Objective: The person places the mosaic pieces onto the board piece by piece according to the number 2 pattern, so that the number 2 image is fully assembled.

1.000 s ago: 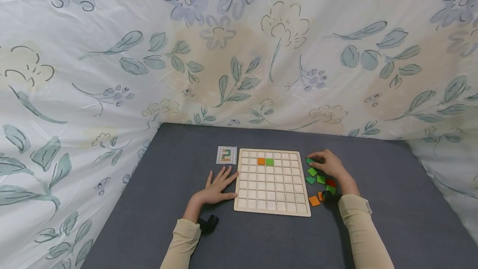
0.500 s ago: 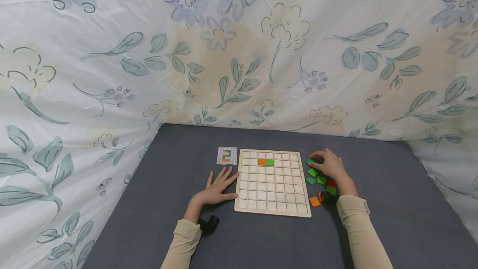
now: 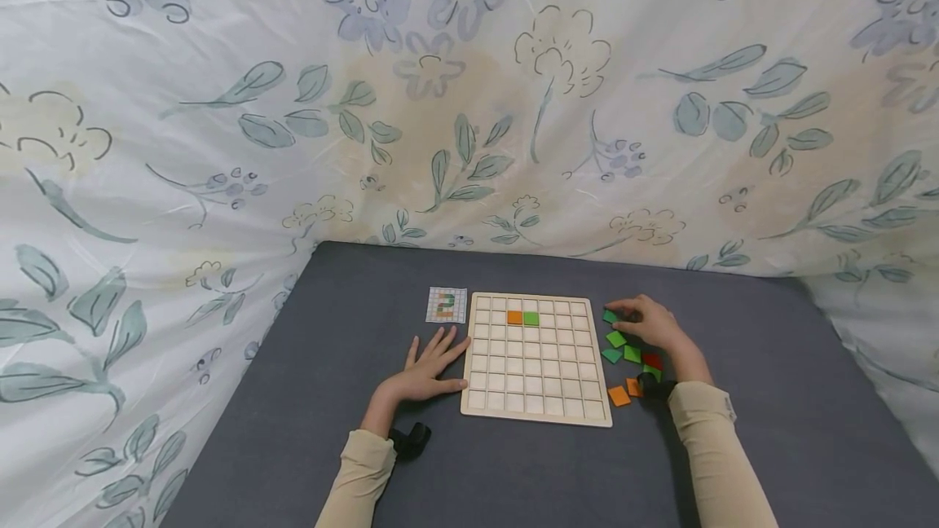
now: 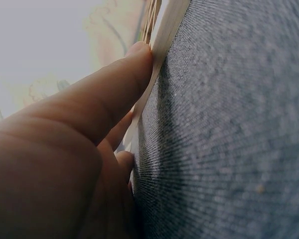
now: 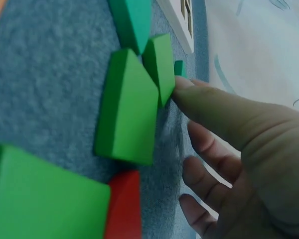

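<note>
My left hand [image 3: 420,373] lies with spread fingers at the left edge of a pale wooden grid board [image 3: 538,419]; its thumb [image 4: 124,74] touches the board's side in the left wrist view. An orange tile [image 3: 515,317] and a light green tile [image 3: 531,319] sit side by side in the board's second row. Right of the board, my right hand [image 3: 653,324] pinches a dark green tile [image 3: 610,317] between thumb and forefinger. In the right wrist view that tile [image 5: 180,68] is mostly hidden behind the thumb tip.
Loose tiles lie along the board's right side: light green tiles [image 3: 632,354], a dark green one [image 3: 612,355], a red one [image 3: 651,360] and orange ones [image 3: 619,395]. A small pattern card [image 3: 446,305] lies left of the board. Floral cloth [image 3: 469,104] hangs behind the dark table [image 3: 543,479].
My right hand has shifted very slightly to the right, still at the dark green tile. More of one orange tile shows beside the wrist. My left hand has stayed put.
</note>
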The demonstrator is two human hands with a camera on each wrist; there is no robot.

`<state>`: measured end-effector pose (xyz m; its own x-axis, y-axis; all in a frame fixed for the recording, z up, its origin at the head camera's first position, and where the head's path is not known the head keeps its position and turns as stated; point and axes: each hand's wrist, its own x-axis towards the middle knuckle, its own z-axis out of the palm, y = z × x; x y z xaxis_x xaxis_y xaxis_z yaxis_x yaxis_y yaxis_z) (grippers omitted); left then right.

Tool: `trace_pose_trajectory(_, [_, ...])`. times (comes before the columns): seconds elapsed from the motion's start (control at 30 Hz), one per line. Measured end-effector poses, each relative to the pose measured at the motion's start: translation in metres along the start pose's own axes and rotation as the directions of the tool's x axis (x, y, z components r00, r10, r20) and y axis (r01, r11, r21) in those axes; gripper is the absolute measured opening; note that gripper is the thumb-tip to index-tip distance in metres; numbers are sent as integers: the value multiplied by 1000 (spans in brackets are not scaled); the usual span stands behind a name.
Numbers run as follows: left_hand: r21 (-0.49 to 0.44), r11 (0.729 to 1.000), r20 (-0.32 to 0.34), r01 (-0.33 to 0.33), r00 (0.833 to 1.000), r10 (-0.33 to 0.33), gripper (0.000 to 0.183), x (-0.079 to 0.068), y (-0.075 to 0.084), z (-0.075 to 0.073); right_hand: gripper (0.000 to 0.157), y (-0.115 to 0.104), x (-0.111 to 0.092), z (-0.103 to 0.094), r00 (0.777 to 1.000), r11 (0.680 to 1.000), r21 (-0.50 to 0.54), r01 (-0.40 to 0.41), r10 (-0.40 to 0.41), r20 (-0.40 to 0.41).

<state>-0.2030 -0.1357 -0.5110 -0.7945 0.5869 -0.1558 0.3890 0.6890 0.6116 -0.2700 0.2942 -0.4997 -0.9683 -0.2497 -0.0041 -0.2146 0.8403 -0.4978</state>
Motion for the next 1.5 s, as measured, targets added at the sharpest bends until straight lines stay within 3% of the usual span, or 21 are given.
trace_pose_trajectory(0.23, [-7, 1000, 3, 0, 1000, 0, 72, 0, -1, 1, 36, 3, 1, 0, 999, 999, 15, 38, -38, 15])
trace_pose_trajectory(0.53, [9, 1000, 3, 14, 1000, -14, 70, 0, 0, 0, 33, 6, 1, 2, 1000, 999, 50, 21, -21, -9])
trace_pose_trajectory(0.93, [8, 1000, -1, 13, 1000, -13, 71, 0, 0, 0, 38, 7, -2, -5, 995, 996, 60, 63, -67, 67])
trace_pose_trajectory(1.5, [0, 1000, 0, 13, 1000, -13, 71, -1, 1, -1, 38, 1, 2, -1, 999, 995, 93, 43, -44, 5])
